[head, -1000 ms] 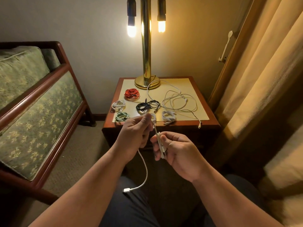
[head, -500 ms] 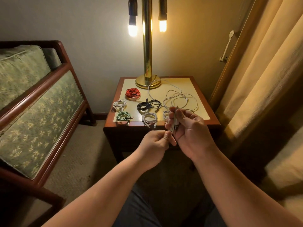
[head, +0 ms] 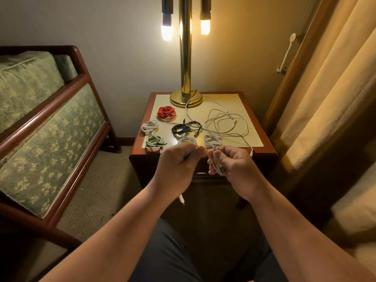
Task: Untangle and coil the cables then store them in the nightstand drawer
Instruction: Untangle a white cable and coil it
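Observation:
A white cable (head: 217, 164) is wound in loops around the fingers of my right hand (head: 234, 167). My left hand (head: 179, 165) pinches the free strand of the same cable just beside it; the cable's plug end (head: 181, 199) hangs below my left wrist. Both hands hover in front of the wooden nightstand (head: 264, 151). On its top lie coiled cables: red (head: 166, 113), white (head: 150, 127), green (head: 153, 141), black (head: 186, 128), and two more white coils (head: 211, 139) near the front edge. A loose tangle of white cables (head: 225, 124) spreads at the right. The drawer front is hidden behind my hands.
A brass lamp (head: 185, 78) with two lit bulbs stands at the back of the nightstand. A green upholstered sofa (head: 40, 127) with a wooden frame is at the left. Heavy curtains (head: 335, 88) hang at the right. Carpet lies between sofa and nightstand.
My hands have dropped slightly and spread apart; more loops of white cable now sit on my right hand, and the hanging tail has become shorter.

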Demonstrator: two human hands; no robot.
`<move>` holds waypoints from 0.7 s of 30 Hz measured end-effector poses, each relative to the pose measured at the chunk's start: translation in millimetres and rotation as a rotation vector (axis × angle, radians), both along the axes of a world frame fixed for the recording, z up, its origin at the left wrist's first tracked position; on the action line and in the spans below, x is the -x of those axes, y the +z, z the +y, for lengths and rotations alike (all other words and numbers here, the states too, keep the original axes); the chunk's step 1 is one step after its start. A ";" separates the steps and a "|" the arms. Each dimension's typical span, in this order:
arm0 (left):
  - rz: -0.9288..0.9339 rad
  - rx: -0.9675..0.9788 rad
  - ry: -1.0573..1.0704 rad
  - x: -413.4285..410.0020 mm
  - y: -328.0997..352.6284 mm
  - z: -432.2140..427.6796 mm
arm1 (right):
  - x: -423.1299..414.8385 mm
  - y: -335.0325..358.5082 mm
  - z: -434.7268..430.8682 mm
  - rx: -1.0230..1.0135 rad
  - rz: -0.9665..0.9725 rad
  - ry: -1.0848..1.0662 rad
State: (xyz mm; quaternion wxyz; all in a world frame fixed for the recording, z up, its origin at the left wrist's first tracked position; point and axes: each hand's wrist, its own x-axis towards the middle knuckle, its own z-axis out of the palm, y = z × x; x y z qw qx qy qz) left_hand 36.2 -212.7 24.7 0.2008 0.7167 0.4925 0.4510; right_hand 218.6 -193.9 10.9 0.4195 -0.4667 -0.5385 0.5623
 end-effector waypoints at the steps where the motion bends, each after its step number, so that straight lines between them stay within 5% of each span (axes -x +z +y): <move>1: -0.003 -0.058 0.008 1.4 -3.0 1.9 | 1.2 1.2 -2.6 0.000 -0.029 0.084; 4: -0.081 -0.129 -0.017 5.3 -7.2 3.5 | 3.1 4.8 -10.3 0.061 0.033 0.288; 9: -0.618 0.335 -0.203 -4.8 7.2 -10.1 | -2.2 5.3 -15.3 0.228 0.447 0.435; 11: -0.630 0.364 -0.176 -6.1 10.2 -9.0 | -3.3 5.2 -14.8 0.215 0.488 0.453; 17: -0.463 0.298 -0.048 -1.2 12.9 -4.9 | 3.1 7.8 -19.5 0.145 0.430 0.276; 21: -0.441 0.300 0.003 -0.8 19.4 -6.4 | 13.6 8.2 -22.7 -0.106 -0.014 0.031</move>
